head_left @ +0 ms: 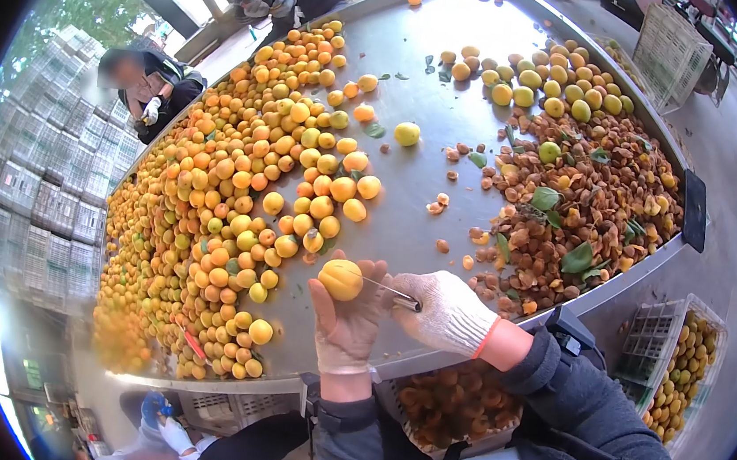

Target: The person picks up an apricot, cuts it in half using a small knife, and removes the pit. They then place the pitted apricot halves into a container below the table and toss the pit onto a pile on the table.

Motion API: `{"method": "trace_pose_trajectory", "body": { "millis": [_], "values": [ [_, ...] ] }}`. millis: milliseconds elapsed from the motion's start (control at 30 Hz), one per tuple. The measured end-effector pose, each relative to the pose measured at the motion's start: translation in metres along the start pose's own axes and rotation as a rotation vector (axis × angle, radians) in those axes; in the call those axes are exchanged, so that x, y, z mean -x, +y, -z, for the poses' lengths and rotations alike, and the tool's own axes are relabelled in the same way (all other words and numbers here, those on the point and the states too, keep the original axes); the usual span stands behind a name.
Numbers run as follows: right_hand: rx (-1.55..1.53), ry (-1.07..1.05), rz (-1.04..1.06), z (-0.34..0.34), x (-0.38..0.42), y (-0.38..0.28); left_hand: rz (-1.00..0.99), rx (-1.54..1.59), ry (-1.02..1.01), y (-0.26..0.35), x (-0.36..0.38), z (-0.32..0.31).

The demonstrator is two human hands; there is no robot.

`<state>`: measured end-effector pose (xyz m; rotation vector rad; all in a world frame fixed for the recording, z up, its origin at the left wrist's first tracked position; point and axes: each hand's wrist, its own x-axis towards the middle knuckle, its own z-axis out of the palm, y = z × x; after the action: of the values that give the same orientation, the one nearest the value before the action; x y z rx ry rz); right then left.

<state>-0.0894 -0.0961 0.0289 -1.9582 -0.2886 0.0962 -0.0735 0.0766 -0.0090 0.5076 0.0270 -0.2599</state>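
Note:
My left hand (348, 326), in a pale glove with the fingers showing, holds a yellow-orange apricot (341, 280) over the near edge of the metal table (406, 207). In a white knit glove, my right hand (445, 311) is closed round a thin metal tool (406, 301), whose pointed rod reaches left to the apricot. Whether the tip is in the fruit cannot be made out. A large heap of apricots (240, 182) spreads to the left of my hands. Brown pits with some leaves (584, 198) are piled to the right.
Greener apricots (569, 81) lie at the far right. A crate of apricots (683, 376) stands at the right, and a crate of brown pieces (458, 407) below the table edge. Gloved co-workers stand at the far and left sides; another person's gloved hand (158, 407) shows at lower left.

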Motion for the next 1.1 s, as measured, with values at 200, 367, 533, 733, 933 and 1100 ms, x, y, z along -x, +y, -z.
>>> {"method": "trace_pose_trajectory", "body": {
  "millis": [200, 367, 533, 733, 933, 1100],
  "values": [
    [0.094, -0.081, -0.044, -0.016, -0.004, -0.003, 0.035, -0.015, 0.1, 0.0, 0.004, -0.009],
    [0.113, -0.08, -0.054, -0.021, -0.005, -0.008, 0.025, -0.081, 0.176, -0.003, 0.007, -0.006],
    [0.091, -0.051, -0.047, -0.03, -0.001, -0.003, -0.025, -0.123, 0.179, -0.003, 0.01, -0.008],
    [0.143, -0.064, -0.056, -0.027, -0.002, -0.004, -0.076, -0.205, 0.231, -0.009, 0.012, -0.009],
    [0.123, -0.043, -0.037, -0.025, -0.003, 0.0, -0.198, -0.652, 0.175, -0.009, 0.022, -0.033],
    [0.126, -0.071, -0.046, -0.02, -0.006, 0.002, -0.346, -0.847, 0.139, -0.016, 0.021, -0.04]
  ]
}}
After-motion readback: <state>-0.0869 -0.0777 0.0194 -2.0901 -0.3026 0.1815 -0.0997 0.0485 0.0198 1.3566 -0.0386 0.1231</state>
